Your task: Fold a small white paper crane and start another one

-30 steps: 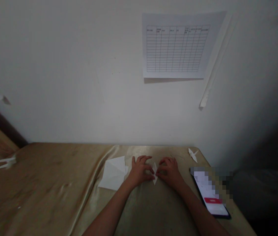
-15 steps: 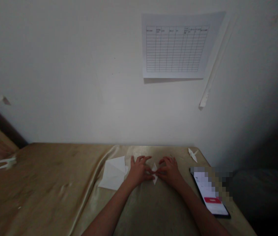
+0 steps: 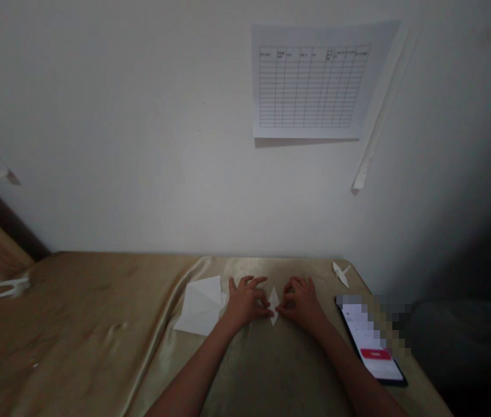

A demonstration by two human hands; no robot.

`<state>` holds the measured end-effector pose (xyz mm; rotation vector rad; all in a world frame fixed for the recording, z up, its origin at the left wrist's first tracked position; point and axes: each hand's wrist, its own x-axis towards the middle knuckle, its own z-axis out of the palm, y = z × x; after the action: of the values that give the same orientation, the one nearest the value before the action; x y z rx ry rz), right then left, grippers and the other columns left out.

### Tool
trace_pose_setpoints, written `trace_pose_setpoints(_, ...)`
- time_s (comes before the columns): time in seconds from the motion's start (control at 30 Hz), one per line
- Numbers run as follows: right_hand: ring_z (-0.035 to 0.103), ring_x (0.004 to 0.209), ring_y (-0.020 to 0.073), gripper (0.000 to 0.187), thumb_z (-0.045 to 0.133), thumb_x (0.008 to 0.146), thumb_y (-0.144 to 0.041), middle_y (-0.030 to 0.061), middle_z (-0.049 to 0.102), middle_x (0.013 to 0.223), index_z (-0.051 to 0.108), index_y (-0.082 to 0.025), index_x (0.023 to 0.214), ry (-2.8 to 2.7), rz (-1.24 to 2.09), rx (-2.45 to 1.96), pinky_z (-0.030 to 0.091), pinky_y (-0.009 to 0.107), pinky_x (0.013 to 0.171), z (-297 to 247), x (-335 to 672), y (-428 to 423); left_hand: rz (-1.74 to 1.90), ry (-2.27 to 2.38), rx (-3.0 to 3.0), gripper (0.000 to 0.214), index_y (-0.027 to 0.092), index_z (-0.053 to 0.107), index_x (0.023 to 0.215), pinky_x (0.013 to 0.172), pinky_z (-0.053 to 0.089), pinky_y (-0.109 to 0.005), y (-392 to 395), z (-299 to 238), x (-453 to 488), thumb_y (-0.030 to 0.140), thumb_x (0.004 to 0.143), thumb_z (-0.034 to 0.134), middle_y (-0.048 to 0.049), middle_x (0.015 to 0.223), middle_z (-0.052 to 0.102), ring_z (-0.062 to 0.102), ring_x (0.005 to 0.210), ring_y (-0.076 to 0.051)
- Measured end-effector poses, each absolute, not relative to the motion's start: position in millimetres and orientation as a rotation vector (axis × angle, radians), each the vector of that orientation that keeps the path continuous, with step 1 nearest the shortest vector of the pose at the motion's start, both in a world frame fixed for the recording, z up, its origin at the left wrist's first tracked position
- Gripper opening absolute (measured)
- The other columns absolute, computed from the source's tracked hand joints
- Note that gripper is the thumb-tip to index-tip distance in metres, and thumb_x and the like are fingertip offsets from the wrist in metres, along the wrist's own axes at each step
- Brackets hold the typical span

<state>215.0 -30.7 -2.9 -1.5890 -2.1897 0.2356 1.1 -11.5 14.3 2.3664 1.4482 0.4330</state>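
A small folded white paper piece (image 3: 274,301) lies on the gold cloth of the table (image 3: 271,370), between my two hands. My left hand (image 3: 245,300) rests on the cloth with its thumb and forefinger pinching the paper's left edge, other fingers spread. My right hand (image 3: 301,301) mirrors it and pinches the right edge, fingers curled. Both forearms reach in from the bottom of the view.
A creased white sheet (image 3: 201,307) lies just left of my left hand. A phone (image 3: 373,344) with a lit screen sits at the right table edge. Small folded paper cranes (image 3: 341,273) (image 3: 11,286) lie at the back right and far left. A printed grid sheet (image 3: 312,84) hangs on the wall.
My hands have shifted only slightly on the small folded paper; everything else stays where it was.
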Motion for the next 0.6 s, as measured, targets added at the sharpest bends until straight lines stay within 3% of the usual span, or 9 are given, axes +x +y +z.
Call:
trace_pose_setpoints(0.17, 0.043, 0.124, 0.0288, 0.014, 0.076, 0.075, -0.044, 0.0021, 0.064, 0.106, 0.074, -0.03, 0.071, -2.201, 0.234, -1.593, 0.006, 0.06, 0.114, 1.1, 214.2, -31.9, 0.437, 1.451, 2.357, 0.025, 0.036, 0.075, 0.08, 0.107, -0.007, -0.078, -10.8, 12.9, 1.1, 0.049, 0.062, 0.086, 0.0074, 0.148, 0.049, 0.031, 0.139, -0.038)
trace_pose_setpoints(0.37, 0.043, 0.125, 0.0288, 0.014, 0.073, 0.077, -0.043, 0.0024, 0.064, 0.108, 0.073, -0.029, 0.075, -2.175, 0.283, -1.63, 0.006, 0.062, 0.113, -3.0, 212.9, -32.0, 0.419, 1.466, 2.322, 0.013, 0.034, 0.075, 0.082, 0.109, 0.0, -0.077, -9.5, 9.3, 0.3, 0.045, 0.076, 0.076, 0.0069, 0.149, 0.048, 0.031, 0.139, -0.034)
trace_pose_setpoints(0.6, 0.04, 0.127, 0.0276, 0.011, 0.07, 0.081, -0.039, 0.0019, 0.062, 0.119, 0.071, -0.028, 0.083, -2.194, 0.25, -1.601, 0.009, 0.061, 0.113, -6.0, 210.7, -34.1, 0.473, 1.441, 2.326, 0.015, 0.038, 0.075, 0.088, 0.109, 0.0, -0.075, -10.7, 9.7, -0.4, 0.04, 0.074, 0.079, 0.0071, 0.151, 0.046, 0.03, 0.14, -0.033)
